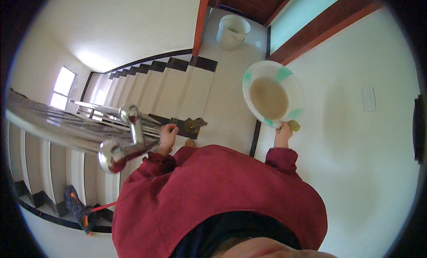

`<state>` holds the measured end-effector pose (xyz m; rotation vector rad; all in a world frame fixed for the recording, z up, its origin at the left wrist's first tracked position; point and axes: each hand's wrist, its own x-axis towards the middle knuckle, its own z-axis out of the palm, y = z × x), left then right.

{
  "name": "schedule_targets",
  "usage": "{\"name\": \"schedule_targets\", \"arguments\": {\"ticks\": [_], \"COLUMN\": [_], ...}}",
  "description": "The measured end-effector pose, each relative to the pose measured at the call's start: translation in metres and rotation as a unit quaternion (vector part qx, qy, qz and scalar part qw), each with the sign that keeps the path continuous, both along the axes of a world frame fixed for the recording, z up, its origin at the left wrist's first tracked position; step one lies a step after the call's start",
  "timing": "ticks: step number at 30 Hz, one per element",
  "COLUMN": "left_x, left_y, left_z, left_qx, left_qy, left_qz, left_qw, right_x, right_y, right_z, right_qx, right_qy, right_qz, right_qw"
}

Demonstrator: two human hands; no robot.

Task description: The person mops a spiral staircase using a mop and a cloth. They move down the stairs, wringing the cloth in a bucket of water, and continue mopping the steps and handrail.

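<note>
My right hand (284,133) grips the near rim of a white and green basin (297,91), which holds cloudy brownish water (269,98). A yellow-green thing (294,126), perhaps a cloth or sponge, shows beside the fingers at the rim. My left hand (167,137) is beside the metal stair railing with its fingers curled; whether it holds anything is unclear. Just right of it, a brown and grey object (195,124), which I cannot identify, appears over the dark floor strip.
A white bucket (232,34) stands near the brown door. Stairs (146,88) and a metal railing (131,124) with round knobs are at the left. A mop (80,209) with a red handle lies over the lower-left steps. A white wall rises at the right.
</note>
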<state>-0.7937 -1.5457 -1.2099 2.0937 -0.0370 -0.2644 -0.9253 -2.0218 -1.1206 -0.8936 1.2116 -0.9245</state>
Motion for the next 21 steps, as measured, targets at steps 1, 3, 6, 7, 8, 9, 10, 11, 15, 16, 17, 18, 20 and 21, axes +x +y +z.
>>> {"name": "schedule_targets", "arguments": {"ticks": [1, 3, 6, 7, 8, 9, 10, 11, 15, 16, 17, 18, 20, 21], "left_x": [0.011, 0.021, 0.044, 0.048, 0.052, 0.06, 0.065, 0.069, 0.091, 0.097, 0.106, 0.115, 0.108, 0.104], "left_y": [0.014, 0.031, 0.013, 0.012, 0.012, -0.004, -0.015, -0.016, -0.025, -0.039, -0.054, -0.069, -0.094, -0.109], "left_z": [-0.011, -0.026, -0.005, -0.01, -0.016, -0.007, 0.009, -0.009, -0.043, -0.039, -0.036, -0.029, -0.027, -0.019], "left_qx": [0.034, 0.027, -0.076, -0.049, -0.022, -0.014, -0.003, -0.003, -0.048, -0.017, 0.013, 0.062, 0.037, 0.088], "left_qy": [0.029, 0.034, 0.14, 0.124, 0.109, 0.105, 0.097, 0.096, 0.108, 0.088, 0.068, 0.082, 0.095, 0.126], "left_qz": [0.004, 0.051, 0.113, 0.12, 0.128, 0.139, 0.159, 0.179, 0.252, 0.267, 0.281, 0.29, 0.385, 0.393], "left_qw": [0.999, 0.998, 0.981, 0.984, 0.985, 0.985, 0.983, 0.979, 0.96, 0.959, 0.957, 0.951, 0.917, 0.907], "right_x": [0.03, 0.08, 0.171, 0.199, 0.224, 0.243, 0.27, 0.297, 0.407, 0.433, 0.463, 0.49, 0.549, 0.581], "right_y": [-0.021, -0.052, -0.081, -0.096, -0.113, -0.136, -0.151, -0.169, -0.25, -0.28, -0.308, -0.335, -0.35, -0.333], "right_z": [-0.003, -0.011, 0.01, 0.005, 0.0, -0.002, -0.002, -0.001, -0.026, -0.034, -0.043, -0.051, -0.053, -0.037], "right_qx": [0.008, -0.239, -0.062, -0.134, -0.207, -0.245, -0.278, -0.276, -0.323, -0.347, -0.376, -0.401, -0.485, -0.369], "right_qy": [-0.035, 0.174, -0.062, -0.025, 0.011, 0.049, 0.081, 0.11, 0.13, 0.129, 0.127, 0.125, 0.411, 0.364], "right_qz": [0.014, 0.157, 0.027, 0.047, 0.068, 0.083, 0.104, 0.126, 0.165, 0.164, 0.16, 0.156, 0.266, 0.249], "right_qw": [0.999, 0.942, 0.996, 0.989, 0.976, 0.965, 0.951, 0.946, 0.923, 0.914, 0.904, 0.894, 0.724, 0.818]}}
